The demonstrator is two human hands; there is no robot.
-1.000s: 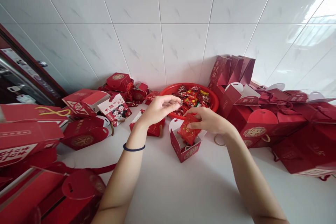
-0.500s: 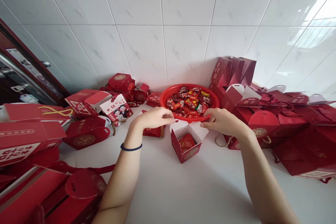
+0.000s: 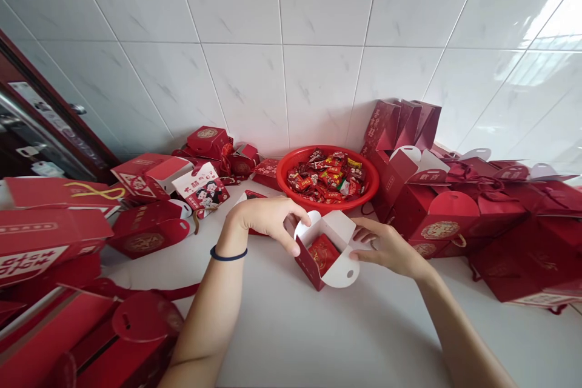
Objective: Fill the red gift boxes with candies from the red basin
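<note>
A small red paper gift box (image 3: 309,268) with a white inside stands on the table in front of me, its top flaps spread. Inside lies a red packet with gold print (image 3: 324,254). My left hand (image 3: 273,221) grips the box's left side, thumb against the outer wall and index finger at the far-left flap. On the other side, my right hand (image 3: 386,248) has its thumb at the rounded white front flap (image 3: 343,270) and its other fingers by the right flap, partly hidden. Just behind the box sits a red plastic basin (image 3: 284,191) full of wrapped sweets (image 3: 330,177).
Red gift boxes (image 3: 145,230) crowd the left side of the white table (image 3: 291,339), one with a cartoon couple (image 3: 207,194). More boxes with bows (image 3: 445,224) fill the right. Tall red bags (image 3: 400,124) lean near the tiled wall (image 3: 322,91).
Both hands have come nearer to me and down around the box. The front flap now folds outward toward me, and the box has turned slightly.
</note>
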